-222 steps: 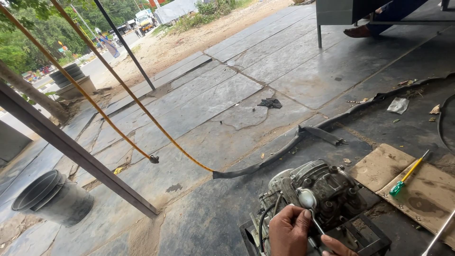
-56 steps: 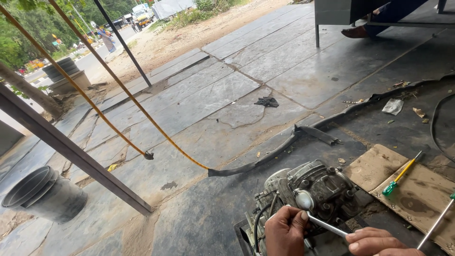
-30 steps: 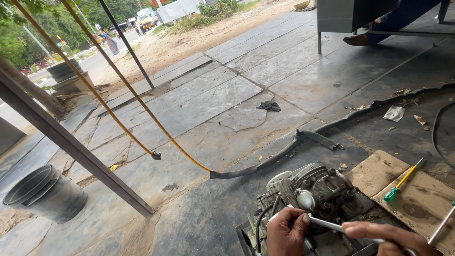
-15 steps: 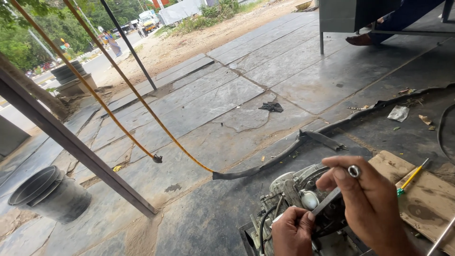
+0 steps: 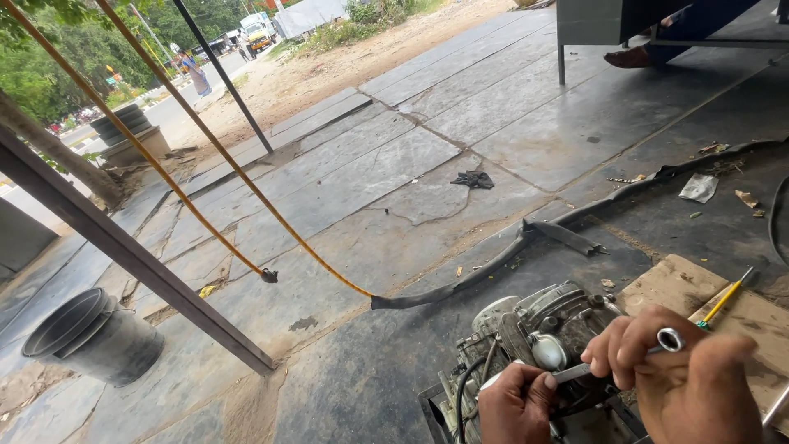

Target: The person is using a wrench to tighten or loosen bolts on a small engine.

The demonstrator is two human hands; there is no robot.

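Left hand (image 5: 516, 404) fisted on wrench (image 5: 612, 362) shaft, right hand (image 5: 686, 382) gripping ring end, over engine (image 5: 534, 329).

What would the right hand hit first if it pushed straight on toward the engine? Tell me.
Probably the grey engine. The right hand grips a wrench that angles down-left to it, beside the left hand. Depth is unclear from one view.

Daylight is bright and even, entering from the open far left. The far road (image 5: 185, 115) is near overexposed. The near floor (image 5: 370, 386) lies in soft shade. Focus is sharp; straight lines bow slightly at edges.
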